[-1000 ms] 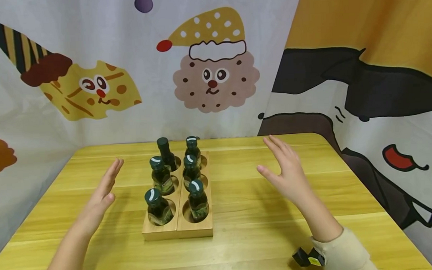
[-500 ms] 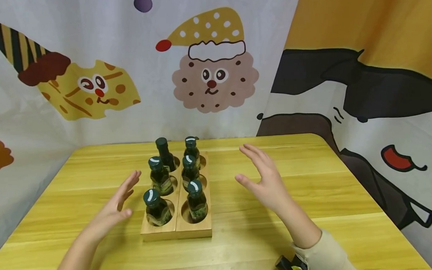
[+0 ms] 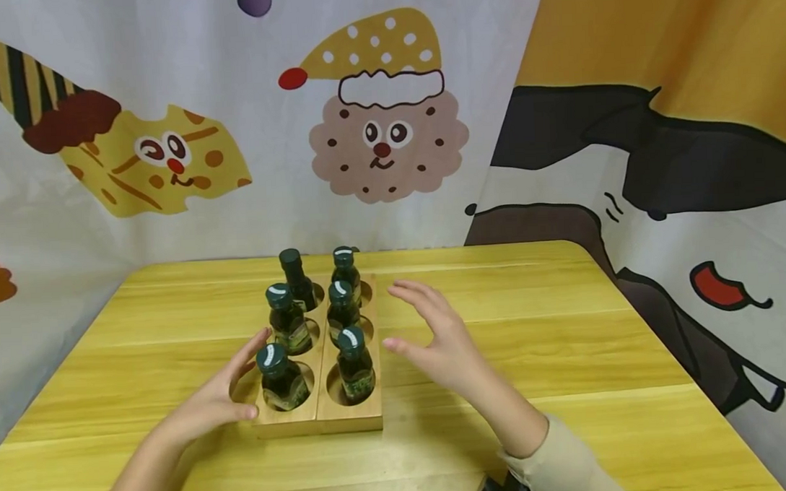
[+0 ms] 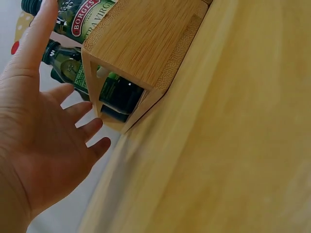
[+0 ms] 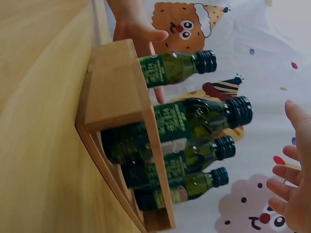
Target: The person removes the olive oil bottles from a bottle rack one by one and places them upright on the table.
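Several small green glass olive oil bottles with dark green caps stand in the round holes of a wooden bottle rack. The rack has two rows with a seam between them. My left hand is beside the rack's left side, fingers spread and thumb near the front corner; whether it touches the wood I cannot tell. On the other side, my right hand hovers a short way off, fingers extended and holding nothing. In the right wrist view, the open-sided rack shows the lower part of a bottle.
The rack stands on a yellow wood-grain table. Close behind the table hangs a printed cartoon curtain. A small black object lies by the right sleeve at the bottom edge.
Both hands have moved inward toward the rack, the left one rightward and the right one leftward and slightly down. The bottles and rack have stayed in place.
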{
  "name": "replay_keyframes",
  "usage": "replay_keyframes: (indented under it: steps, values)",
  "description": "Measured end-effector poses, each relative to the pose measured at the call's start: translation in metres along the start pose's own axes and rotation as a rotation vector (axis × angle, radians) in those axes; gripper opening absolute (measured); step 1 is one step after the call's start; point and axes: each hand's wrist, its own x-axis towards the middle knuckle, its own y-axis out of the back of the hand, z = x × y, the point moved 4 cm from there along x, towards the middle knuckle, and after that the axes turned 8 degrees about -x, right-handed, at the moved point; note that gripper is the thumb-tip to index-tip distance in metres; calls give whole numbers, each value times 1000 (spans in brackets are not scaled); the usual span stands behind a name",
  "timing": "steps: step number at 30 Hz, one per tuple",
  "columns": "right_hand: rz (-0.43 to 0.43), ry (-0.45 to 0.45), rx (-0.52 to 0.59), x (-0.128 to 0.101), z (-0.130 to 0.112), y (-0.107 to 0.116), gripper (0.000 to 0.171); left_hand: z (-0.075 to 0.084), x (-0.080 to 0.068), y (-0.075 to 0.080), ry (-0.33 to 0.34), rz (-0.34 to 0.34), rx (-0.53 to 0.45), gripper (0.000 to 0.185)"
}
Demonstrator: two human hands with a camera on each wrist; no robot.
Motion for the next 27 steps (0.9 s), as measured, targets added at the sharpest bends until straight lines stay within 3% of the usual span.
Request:
replay_keyframes:
  steps: [7, 18, 27]
  values:
    - [-46, 4, 73, 1, -5, -18, 62, -1, -1, 0, 11, -22, -23, 100]
    - [-81, 6, 184, 5, -7, -44, 50, -12, -7, -1, 152, -46, -31, 116]
    - [-110, -78, 240, 6, -5, -55, 45, -19, -7, -2, 175, -51, -64, 120]
